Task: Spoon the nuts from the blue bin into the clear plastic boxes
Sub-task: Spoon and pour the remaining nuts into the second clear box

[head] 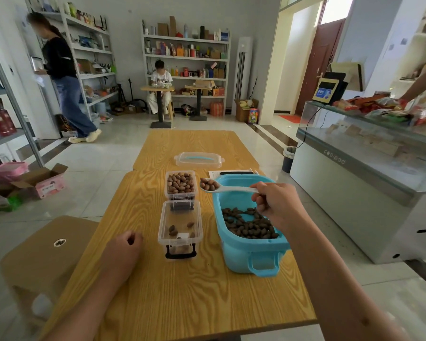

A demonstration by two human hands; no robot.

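Right hand [278,205] grips a spoon [228,187] of nuts [209,184] over the bin [249,257], beside the full box [181,185]. Left hand [124,244] rests loosely curled on the bench [182,291], holding nothing.

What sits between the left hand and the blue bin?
In the head view, the near clear box, holding only a few nuts, stands on the table between the left hand and the blue bin.
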